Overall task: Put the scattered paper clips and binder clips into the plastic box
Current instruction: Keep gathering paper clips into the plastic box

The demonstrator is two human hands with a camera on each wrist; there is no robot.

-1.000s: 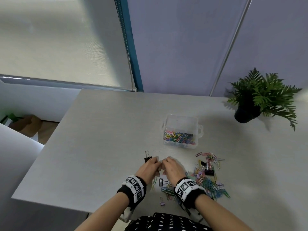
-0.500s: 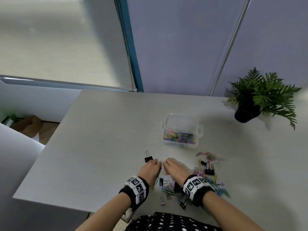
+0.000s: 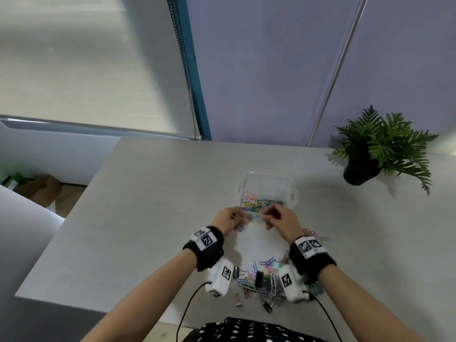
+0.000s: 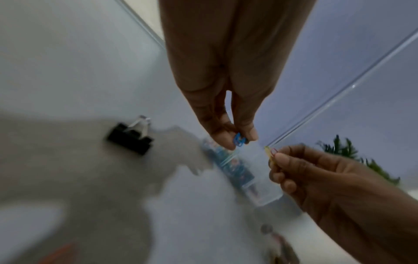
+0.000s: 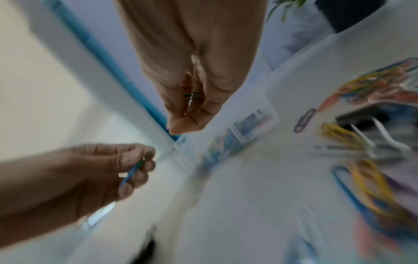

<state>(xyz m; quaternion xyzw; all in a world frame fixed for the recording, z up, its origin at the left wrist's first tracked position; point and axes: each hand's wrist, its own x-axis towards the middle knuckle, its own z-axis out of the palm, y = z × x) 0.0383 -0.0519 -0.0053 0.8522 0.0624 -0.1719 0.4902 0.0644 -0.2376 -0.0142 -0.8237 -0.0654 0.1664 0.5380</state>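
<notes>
Left hand [image 3: 228,219] and right hand [image 3: 281,219] each pinch paper clips [image 4: 238,140] at the box [image 3: 267,187] rim, poised for dropping them in

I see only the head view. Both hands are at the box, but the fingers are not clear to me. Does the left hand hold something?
Observer: Yes. In the left wrist view the left hand pinches a blue paper clip.
Operator: And the right hand?
Observer: The right hand pinches yellow and red clips, close above the box.
Operator: Is any binder clip near the left hand?
Observer: One black binder clip lies on the table beside that hand; the head view does not show it.
</notes>
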